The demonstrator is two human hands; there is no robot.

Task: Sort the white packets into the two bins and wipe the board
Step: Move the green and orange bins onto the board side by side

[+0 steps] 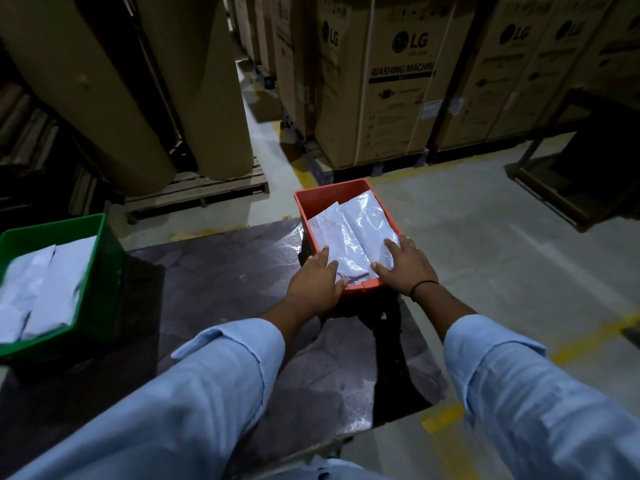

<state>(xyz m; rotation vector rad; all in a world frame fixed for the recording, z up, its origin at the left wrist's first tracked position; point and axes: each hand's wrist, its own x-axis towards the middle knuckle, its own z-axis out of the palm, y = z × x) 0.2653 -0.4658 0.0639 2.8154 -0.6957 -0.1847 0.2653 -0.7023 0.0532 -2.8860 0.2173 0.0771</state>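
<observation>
Packets [349, 237], two counted, flat and of glossy white plastic, are laid side by side in the rectangular orange bin [329, 194] at the far right of the dark, mottled tabletop [207, 271]. Two more, blurred, are seen in the green bin [100, 271] at the left. The left grip [317, 282] and right grip [405, 265] are spread wide and pressed flat on the orange bin's packets.

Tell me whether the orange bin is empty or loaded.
Loaded: white packets lie inside the orange bin; left hand and right hand rest on them.
</observation>
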